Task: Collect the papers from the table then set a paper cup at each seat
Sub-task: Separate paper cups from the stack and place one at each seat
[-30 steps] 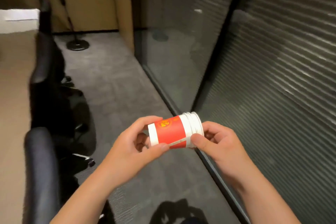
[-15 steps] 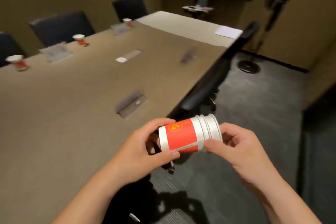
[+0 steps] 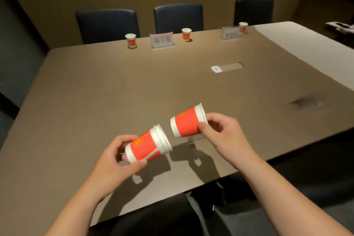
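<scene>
While both hands hang above the near edge of the long brown conference table point(image 3: 95, 90), the left hand point(image 3: 115, 161) is wrapped round the base of a nested stack of red-and-white paper cups point(image 3: 148, 144), lying sideways with rims toward the other hand. Just beyond those rims, apart from them, the right hand point(image 3: 224, 136) pinches a single red-and-white paper cup point(image 3: 186, 121) by its rim, base toward the stack. Far past both hands, three upright red paper cups point(image 3: 130, 40) stand before the dark chairs point(image 3: 107, 25), with two clear name placards point(image 3: 161, 40) among them.
</scene>
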Available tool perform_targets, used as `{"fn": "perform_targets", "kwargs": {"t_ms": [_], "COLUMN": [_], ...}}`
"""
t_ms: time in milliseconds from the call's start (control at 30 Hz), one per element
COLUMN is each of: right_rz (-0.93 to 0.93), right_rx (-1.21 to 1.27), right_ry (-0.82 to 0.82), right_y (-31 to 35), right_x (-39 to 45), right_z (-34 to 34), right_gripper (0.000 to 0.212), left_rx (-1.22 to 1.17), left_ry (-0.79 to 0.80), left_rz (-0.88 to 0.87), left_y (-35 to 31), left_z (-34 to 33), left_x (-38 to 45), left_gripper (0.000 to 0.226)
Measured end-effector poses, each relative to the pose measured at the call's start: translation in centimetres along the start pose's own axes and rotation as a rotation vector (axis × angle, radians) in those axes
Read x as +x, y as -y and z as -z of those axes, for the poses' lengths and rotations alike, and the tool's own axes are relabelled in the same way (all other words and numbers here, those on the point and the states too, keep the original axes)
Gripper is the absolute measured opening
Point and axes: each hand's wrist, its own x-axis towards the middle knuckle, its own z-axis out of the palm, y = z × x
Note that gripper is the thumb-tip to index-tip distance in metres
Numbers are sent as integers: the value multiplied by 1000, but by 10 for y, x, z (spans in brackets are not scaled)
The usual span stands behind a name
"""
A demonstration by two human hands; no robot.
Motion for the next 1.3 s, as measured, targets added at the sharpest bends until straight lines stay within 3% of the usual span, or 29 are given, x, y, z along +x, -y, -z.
{"fn": "perform_targets", "kwargs": {"t_ms": [167, 333, 433, 500, 600, 667, 767, 833, 933, 1000, 1133, 1300], "right_rz": [146, 309, 507, 502, 437, 393, 97, -29, -80, -71, -95, -38], "right_rx": [-458, -1091, -1145, -1159, -1009, -689, -182, 10, 61, 2, 38, -24], "right_ry": [267, 610, 624, 666, 768, 657, 488, 552, 690, 597, 445, 168], "right_y": [-56, -121, -142, -149, -153, -137, -100, -81, -71, -79, -87, -104], "right_x": [57, 71, 72, 74, 80, 83, 84, 81, 71, 70, 75, 98], "right_z": [-45, -96, -105, -101, -83, -58, 1, 45, 91, 122, 172, 243], "right_gripper": [11, 28, 18, 22, 32, 30, 21, 23, 20, 23, 10, 33], "left_rx": [-4, 21, 33, 48, 59, 77, 74, 53, 23, 14, 24, -10], "left_ry": [-141, -225, -271, -293, -299, -306, -305, -271, -232, -183, -86, -58], "left_rz": [138, 203, 230, 249, 265, 255, 226, 191, 115, 69, 43, 72], "left_y": [30, 26, 20, 15, 6, -1, -12, -21, -30, -35, -41, -45], "left_z": [26, 18, 3, -10, -33, -50, -84, -116, -163, -196, -231, -256], "left_x": [0, -19, -28, -29, -23, -15, 3, 20, 43, 62, 86, 106], "left_gripper": [59, 58, 60, 60, 60, 60, 60, 61, 59, 60, 62, 62]}}
